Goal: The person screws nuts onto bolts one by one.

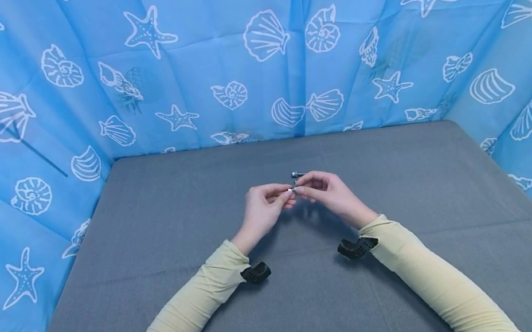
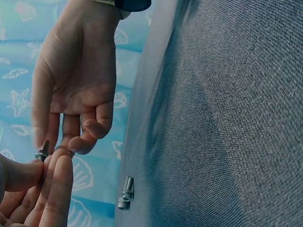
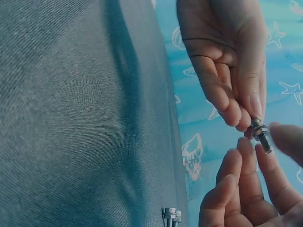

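My left hand (image 1: 264, 212) pinches a small metal bolt (image 3: 263, 137) between thumb and fingertips, with its threaded end sticking out. A nut (image 3: 259, 131) sits around the bolt, near the left fingertips. From the other side, my right hand (image 1: 333, 193) reaches to the bolt, its thumb and fingers spread around the threaded end. In the right wrist view the right thumb (image 3: 286, 142) lies very close to the nut; whether it touches is unclear. The left wrist view shows the right thumb blurred.
Loose bolts (image 3: 170, 213) lie on the grey cloth-covered table (image 1: 188, 201) just beyond the hands. A blue curtain (image 1: 228, 56) with white shells and starfish hangs behind and along both sides. Dark wrist devices (image 1: 357, 248) sit at the cuffs.
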A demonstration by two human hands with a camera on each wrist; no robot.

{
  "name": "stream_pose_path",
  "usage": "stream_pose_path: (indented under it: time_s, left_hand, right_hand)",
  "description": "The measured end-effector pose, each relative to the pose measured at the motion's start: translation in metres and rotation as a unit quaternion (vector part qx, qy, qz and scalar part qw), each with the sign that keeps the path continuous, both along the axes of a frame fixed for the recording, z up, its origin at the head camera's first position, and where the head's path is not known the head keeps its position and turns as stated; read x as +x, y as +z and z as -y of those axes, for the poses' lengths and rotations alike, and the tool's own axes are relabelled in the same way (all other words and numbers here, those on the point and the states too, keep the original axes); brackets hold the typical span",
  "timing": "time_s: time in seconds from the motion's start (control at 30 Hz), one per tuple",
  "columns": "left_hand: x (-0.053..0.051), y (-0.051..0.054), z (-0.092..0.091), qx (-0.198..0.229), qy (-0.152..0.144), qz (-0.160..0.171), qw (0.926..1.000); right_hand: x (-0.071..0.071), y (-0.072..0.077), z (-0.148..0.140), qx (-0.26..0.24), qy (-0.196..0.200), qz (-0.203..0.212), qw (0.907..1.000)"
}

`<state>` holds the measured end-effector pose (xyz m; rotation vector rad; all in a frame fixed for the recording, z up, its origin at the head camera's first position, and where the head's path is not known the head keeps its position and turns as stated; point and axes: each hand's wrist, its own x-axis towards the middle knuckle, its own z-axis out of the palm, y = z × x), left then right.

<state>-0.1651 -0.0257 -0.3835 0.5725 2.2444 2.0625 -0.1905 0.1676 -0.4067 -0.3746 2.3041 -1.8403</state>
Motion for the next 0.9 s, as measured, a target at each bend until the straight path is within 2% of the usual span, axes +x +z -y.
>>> stream_pose_path:
  time_s: [0.27,0.43,0.63,0.9]
  left_hand:
    - [-0.0006,0.0009,0.0003,-0.005,-0.003,-0.004,1.0]
    - [-0.0012,0.0007,0.0007,-0.005,-0.005,0.001,1.0]
    - [-0.0001,0.0007,-0.0001,-0.009,0.001,0.001,1.0]
    - [0.0004,0.0009,-0.0005,0.003,0.001,-0.003,1.0]
  right_hand:
    - [0.0002,0.0041,0.0,0.014,-0.001,0.017,0.9998]
    - [0.0,0.0034,0.0003,0.0,0.0,0.009,1.0]
    - [-0.0011,0.0007,-0.0001,0.022,-0.006,0.009,0.9997]
    - [-0.0001,0.0005,0.0004,0.003,0.0,-0.002,1.0]
